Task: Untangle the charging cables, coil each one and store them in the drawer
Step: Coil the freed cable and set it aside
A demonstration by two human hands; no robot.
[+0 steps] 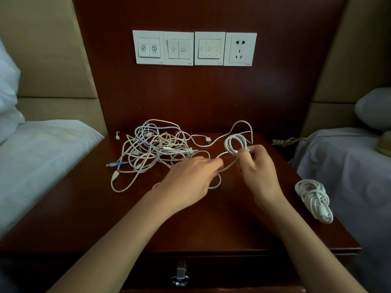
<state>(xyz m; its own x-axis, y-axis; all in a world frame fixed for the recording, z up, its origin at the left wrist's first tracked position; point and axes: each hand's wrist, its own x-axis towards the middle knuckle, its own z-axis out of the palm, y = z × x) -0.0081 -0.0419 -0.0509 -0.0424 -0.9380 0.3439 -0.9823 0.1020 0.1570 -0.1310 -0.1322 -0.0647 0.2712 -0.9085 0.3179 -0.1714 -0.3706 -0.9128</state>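
Note:
A tangle of white and pale blue charging cables [152, 146] lies on the back left of the dark wooden nightstand [190, 225]. My right hand [259, 168] pinches a small coil of white cable [233, 144] held upright above the top. My left hand [190, 178] grips the loose run of that same cable just left of the coil. A finished white coil [315, 199] lies near the right edge. The drawer [211, 271] below the top is closed, with a metal ring pull [180, 277].
A row of wall switches and a socket [194, 48] sits on the wooden panel behind. Beds with white sheets flank the nightstand at left [42, 157] and right [349, 166]. A USB plug [208, 141] lies loose at the back. A brownish cord [283, 142] hangs at the right rear.

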